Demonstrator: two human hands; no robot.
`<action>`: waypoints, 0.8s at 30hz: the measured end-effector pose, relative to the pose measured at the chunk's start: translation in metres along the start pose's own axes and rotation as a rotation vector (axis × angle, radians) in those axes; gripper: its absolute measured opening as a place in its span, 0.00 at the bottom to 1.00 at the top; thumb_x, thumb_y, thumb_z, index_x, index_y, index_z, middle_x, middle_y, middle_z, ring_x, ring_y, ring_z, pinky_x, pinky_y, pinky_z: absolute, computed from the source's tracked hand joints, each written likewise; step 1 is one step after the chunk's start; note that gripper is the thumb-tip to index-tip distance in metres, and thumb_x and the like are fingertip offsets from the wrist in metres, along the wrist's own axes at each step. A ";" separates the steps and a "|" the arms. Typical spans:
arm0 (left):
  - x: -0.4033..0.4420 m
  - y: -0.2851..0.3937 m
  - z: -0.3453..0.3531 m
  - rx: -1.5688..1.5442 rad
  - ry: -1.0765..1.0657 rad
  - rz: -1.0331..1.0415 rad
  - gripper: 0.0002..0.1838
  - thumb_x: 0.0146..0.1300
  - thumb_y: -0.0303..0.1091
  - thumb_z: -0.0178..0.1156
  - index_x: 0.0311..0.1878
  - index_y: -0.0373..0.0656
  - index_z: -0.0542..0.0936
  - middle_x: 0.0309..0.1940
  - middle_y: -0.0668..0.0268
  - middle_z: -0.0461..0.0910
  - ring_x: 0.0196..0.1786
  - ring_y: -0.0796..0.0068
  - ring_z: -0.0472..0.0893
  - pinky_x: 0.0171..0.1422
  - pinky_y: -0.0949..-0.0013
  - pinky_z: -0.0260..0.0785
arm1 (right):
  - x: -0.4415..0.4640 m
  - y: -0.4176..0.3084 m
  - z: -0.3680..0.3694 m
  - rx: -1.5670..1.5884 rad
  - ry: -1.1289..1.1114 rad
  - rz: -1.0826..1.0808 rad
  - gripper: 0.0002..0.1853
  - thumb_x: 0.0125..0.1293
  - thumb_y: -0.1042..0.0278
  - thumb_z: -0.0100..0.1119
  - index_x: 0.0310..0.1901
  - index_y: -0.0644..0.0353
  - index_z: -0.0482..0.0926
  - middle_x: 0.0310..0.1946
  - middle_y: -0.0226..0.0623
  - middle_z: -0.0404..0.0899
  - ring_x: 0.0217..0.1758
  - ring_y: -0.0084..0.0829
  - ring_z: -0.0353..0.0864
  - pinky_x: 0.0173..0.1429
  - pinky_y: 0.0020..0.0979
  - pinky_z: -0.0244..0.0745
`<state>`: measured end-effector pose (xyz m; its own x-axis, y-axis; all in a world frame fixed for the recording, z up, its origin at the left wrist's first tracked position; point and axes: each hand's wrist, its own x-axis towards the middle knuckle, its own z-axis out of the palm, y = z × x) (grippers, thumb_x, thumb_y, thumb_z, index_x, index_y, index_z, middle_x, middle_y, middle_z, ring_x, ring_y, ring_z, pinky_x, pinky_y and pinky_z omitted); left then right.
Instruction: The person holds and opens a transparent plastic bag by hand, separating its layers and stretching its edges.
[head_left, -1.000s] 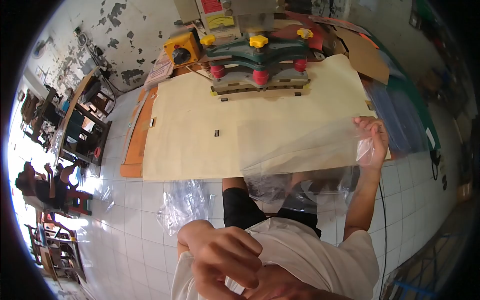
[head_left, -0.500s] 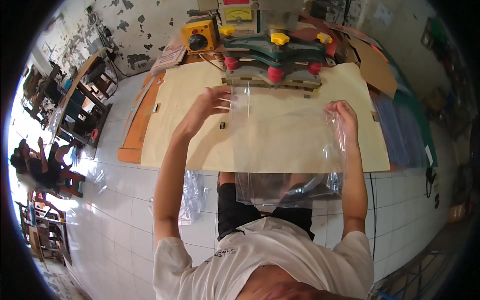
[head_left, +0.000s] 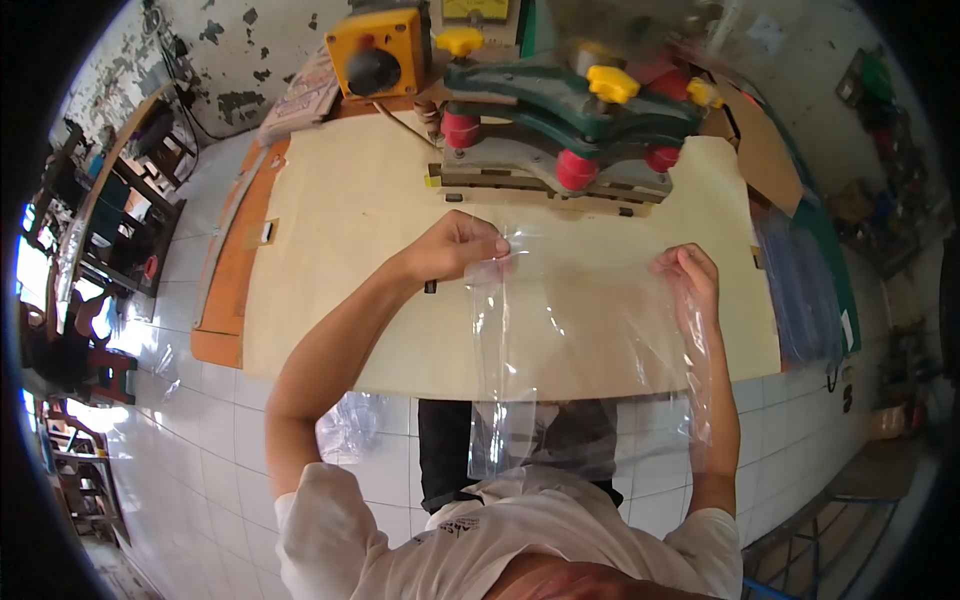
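Note:
A clear plastic sheet (head_left: 585, 350) hangs between my two hands, its lower part reaching past the table's front edge. My left hand (head_left: 465, 245) is closed on its upper left corner, thumb and fingers pinched. At the upper right corner, my right hand (head_left: 692, 275) grips the sheet with curled fingers. Both hands are over the cream-covered table (head_left: 340, 250), in front of a green and grey press-like machine (head_left: 570, 130) with yellow knobs and red cylinders.
A yellow box with a black dial (head_left: 375, 62) stands at the back left. Blue-tinted clear sheets (head_left: 800, 290) lie at the right. Crumpled clear plastic (head_left: 350, 425) is below the table's front edge. A seated person (head_left: 60, 330) is far left.
My left hand was open beside the sheet and has closed on its upper left corner. The sheet now hangs stretched between both hands, lower in the view. The machine appears larger as the view shifted.

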<state>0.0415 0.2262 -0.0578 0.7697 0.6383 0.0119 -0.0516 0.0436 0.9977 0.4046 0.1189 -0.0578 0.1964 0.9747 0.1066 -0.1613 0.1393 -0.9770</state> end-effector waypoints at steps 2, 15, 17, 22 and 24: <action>-0.001 0.002 0.005 0.010 0.061 0.000 0.09 0.66 0.33 0.60 0.38 0.35 0.81 0.28 0.66 0.82 0.32 0.81 0.78 0.38 0.75 0.69 | 0.003 0.005 -0.005 -0.013 0.000 -0.025 0.10 0.68 0.64 0.55 0.35 0.64 0.76 0.32 0.38 0.79 0.36 0.28 0.79 0.46 0.29 0.73; -0.010 0.008 0.015 -0.007 0.277 0.123 0.08 0.67 0.29 0.59 0.38 0.33 0.75 0.23 0.66 0.81 0.25 0.83 0.79 0.29 0.78 0.66 | 0.002 0.009 0.007 0.043 0.036 -0.072 0.09 0.66 0.67 0.53 0.32 0.64 0.73 0.30 0.37 0.74 0.36 0.29 0.72 0.45 0.31 0.68; -0.012 0.008 0.017 0.015 0.302 0.119 0.09 0.67 0.30 0.59 0.37 0.33 0.76 0.22 0.67 0.80 0.25 0.84 0.78 0.28 0.78 0.65 | 0.001 0.008 0.010 0.040 0.066 -0.089 0.09 0.65 0.66 0.53 0.32 0.64 0.73 0.29 0.37 0.73 0.35 0.29 0.71 0.44 0.32 0.67; -0.012 0.006 0.015 0.148 0.355 0.130 0.12 0.67 0.33 0.60 0.32 0.33 0.77 0.20 0.69 0.79 0.25 0.88 0.76 0.27 0.81 0.63 | -0.001 0.006 0.010 0.040 0.042 -0.096 0.09 0.64 0.67 0.54 0.31 0.64 0.73 0.29 0.37 0.72 0.35 0.30 0.70 0.44 0.33 0.67; -0.013 0.005 0.015 0.173 0.369 0.153 0.13 0.67 0.34 0.60 0.30 0.33 0.77 0.19 0.70 0.78 0.25 0.89 0.75 0.26 0.81 0.62 | 0.000 0.007 0.010 0.048 0.046 -0.088 0.09 0.64 0.67 0.53 0.31 0.64 0.72 0.29 0.37 0.72 0.36 0.30 0.70 0.44 0.33 0.67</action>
<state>0.0409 0.2065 -0.0515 0.4807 0.8608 0.1672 -0.0160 -0.1820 0.9832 0.3932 0.1213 -0.0626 0.2558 0.9495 0.1819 -0.1872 0.2332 -0.9542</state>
